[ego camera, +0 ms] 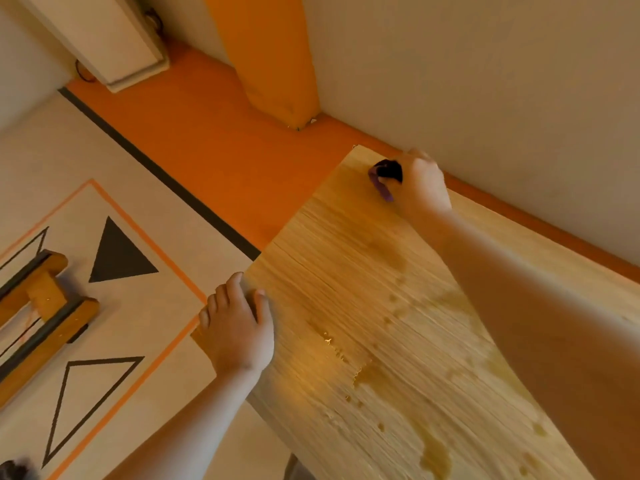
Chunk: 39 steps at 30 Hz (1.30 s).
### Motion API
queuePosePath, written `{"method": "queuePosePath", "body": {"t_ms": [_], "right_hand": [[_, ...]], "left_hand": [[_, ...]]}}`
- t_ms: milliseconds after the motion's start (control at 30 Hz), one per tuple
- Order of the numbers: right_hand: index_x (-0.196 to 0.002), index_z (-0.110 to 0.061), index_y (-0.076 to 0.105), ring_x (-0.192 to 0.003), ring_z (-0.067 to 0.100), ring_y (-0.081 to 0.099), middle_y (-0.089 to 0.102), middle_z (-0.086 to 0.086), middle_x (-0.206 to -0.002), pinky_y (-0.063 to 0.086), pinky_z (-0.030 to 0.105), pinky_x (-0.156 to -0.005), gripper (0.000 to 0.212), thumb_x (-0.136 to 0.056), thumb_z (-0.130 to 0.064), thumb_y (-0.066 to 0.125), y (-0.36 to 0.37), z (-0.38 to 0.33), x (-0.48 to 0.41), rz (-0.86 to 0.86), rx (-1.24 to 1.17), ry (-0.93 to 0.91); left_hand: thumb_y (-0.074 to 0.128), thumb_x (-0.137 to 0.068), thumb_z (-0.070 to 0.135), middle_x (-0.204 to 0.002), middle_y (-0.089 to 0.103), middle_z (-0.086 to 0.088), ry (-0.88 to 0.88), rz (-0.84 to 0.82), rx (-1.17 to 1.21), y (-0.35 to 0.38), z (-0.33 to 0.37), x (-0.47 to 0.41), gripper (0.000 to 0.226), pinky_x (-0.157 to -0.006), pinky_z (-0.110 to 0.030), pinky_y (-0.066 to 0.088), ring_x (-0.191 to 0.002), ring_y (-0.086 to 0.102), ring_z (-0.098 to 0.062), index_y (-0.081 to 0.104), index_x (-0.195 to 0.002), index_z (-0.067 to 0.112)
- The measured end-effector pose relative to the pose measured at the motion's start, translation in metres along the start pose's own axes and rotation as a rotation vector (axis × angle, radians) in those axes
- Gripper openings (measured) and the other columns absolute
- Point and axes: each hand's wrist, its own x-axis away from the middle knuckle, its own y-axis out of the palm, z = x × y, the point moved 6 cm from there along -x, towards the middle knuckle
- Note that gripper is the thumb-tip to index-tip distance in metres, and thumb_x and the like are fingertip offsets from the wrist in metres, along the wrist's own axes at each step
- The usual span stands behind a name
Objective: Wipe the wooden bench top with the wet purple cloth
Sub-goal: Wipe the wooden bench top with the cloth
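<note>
Gripping hand: my right hand [420, 185] is closed around the purple cloth [382, 187], with my arm stretched out over the bench.
Cloth look: it is bunched into a small wad. A purple fold sticks out below my fingers, and the part inside my grip looks almost black.
Cloth place: it touches the bench [332, 271] top at the far corner, near the wall [502, 81].
Left hand: my left hand [235, 327] rests palm-down on the bench's left edge, fingers relaxed and holding nothing.
Bench top: pale, fine-grained wood with darker wet patches [433, 455] and glinting droplets, running from beside my right forearm to the near end.
Around: orange floor [207, 150] lies beyond the bench end, and a pale mat with black triangles [117, 254] lies to the left.
</note>
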Motion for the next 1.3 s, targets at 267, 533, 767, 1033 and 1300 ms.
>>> {"method": "queuePosePath", "body": {"t_ms": [267, 533, 767, 1033, 1300], "right_hand": [[-0.107, -0.002, 0.06, -0.102, 0.03, 0.053, 0.054, 0.012, -0.11, 0.05, 0.044, -0.083, 0.019, -0.089, -0.007, 0.057, -0.005, 0.003, 0.028, 0.251, -0.064, 0.3], [-0.114, -0.004, 0.057, -0.106, 0.027, 0.05, 0.053, 0.011, -0.113, 0.044, 0.032, -0.072, 0.024, -0.091, -0.01, 0.055, 0.017, -0.028, 0.02, 0.239, -0.046, 0.321], [-0.101, -0.003, 0.058, -0.098, 0.028, 0.051, 0.054, 0.011, -0.106, 0.041, 0.031, -0.077, 0.019, -0.092, -0.019, 0.054, -0.05, 0.053, 0.113, 0.528, -0.042, 0.583], [-0.109, -0.003, 0.06, -0.105, 0.029, 0.051, 0.054, 0.012, -0.114, 0.037, 0.028, -0.083, 0.027, -0.092, -0.024, 0.055, -0.072, 0.075, 0.129, 0.641, -0.036, 0.753], [-0.105, -0.004, 0.061, -0.103, 0.026, 0.052, 0.056, 0.01, -0.112, 0.046, 0.034, -0.081, 0.021, -0.091, -0.018, 0.056, -0.014, 0.01, 0.039, 0.46, -0.095, 0.48]], "left_hand": [[0.026, -0.093, 0.04, -0.121, 0.057, -0.012, 0.023, -0.045, -0.022, -0.002, 0.002, 0.001, 0.053, -0.091, -0.042, 0.036, -0.109, 0.051, -0.03, 0.044, -0.133, 0.01], [0.025, -0.091, 0.04, -0.118, 0.057, -0.017, 0.074, -0.057, -0.002, 0.001, 0.002, 0.001, 0.054, -0.089, -0.045, 0.037, -0.105, 0.051, -0.035, 0.044, -0.129, 0.007], [0.028, -0.091, 0.038, -0.121, 0.055, -0.02, 0.094, -0.093, -0.009, 0.003, 0.002, 0.001, 0.053, -0.089, -0.046, 0.034, -0.107, 0.048, -0.037, 0.04, -0.132, 0.006], [0.03, -0.091, 0.037, -0.121, 0.054, -0.021, 0.089, -0.105, 0.001, 0.007, 0.001, -0.001, 0.054, -0.089, -0.046, 0.032, -0.107, 0.047, -0.037, 0.04, -0.132, 0.005], [0.023, -0.09, 0.041, -0.12, 0.053, -0.02, 0.109, -0.084, -0.008, 0.007, 0.0, 0.0, 0.059, -0.088, -0.046, 0.033, -0.106, 0.047, -0.037, 0.04, -0.133, 0.005]]}}
